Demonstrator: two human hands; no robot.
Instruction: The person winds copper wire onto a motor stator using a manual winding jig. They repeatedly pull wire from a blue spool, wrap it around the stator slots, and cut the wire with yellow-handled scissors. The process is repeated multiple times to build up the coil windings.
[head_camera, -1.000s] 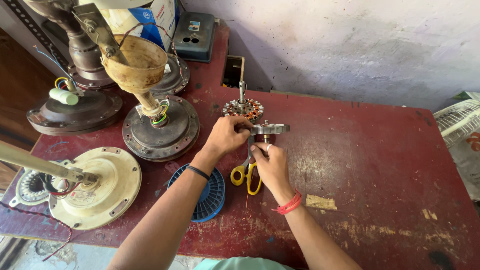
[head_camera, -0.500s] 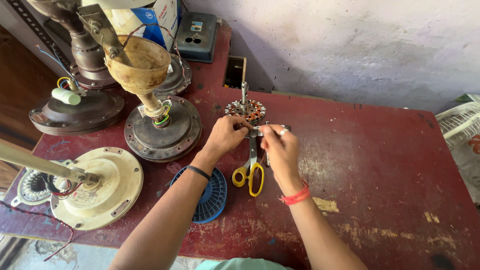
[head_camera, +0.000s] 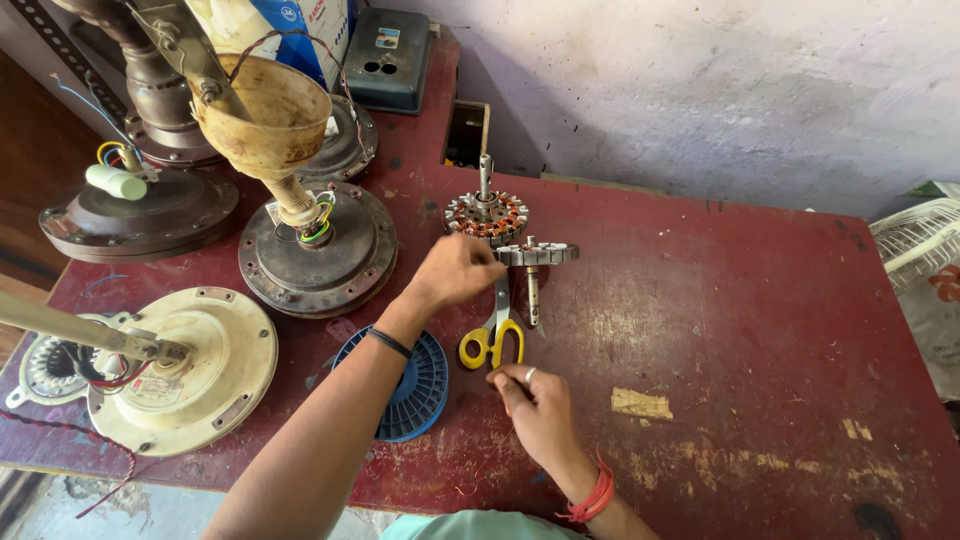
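The left hand (head_camera: 455, 270) is stretched forward on a long, nearly straight forearm, fingers curled into a loose fist, a dark band on its wrist. The right hand (head_camera: 535, 405) sits nearer the body than the left hand, knuckles up, fingers pinched together, a ring on one finger, red threads at the wrist.

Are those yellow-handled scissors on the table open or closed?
Closed, apparently: the scissors lie flat on the red table, the yellow loops side by side, blades together.

Bare forearms, left wrist black band (head_camera: 389, 343), right wrist red thread (head_camera: 594, 496), finger ring (head_camera: 530, 375)
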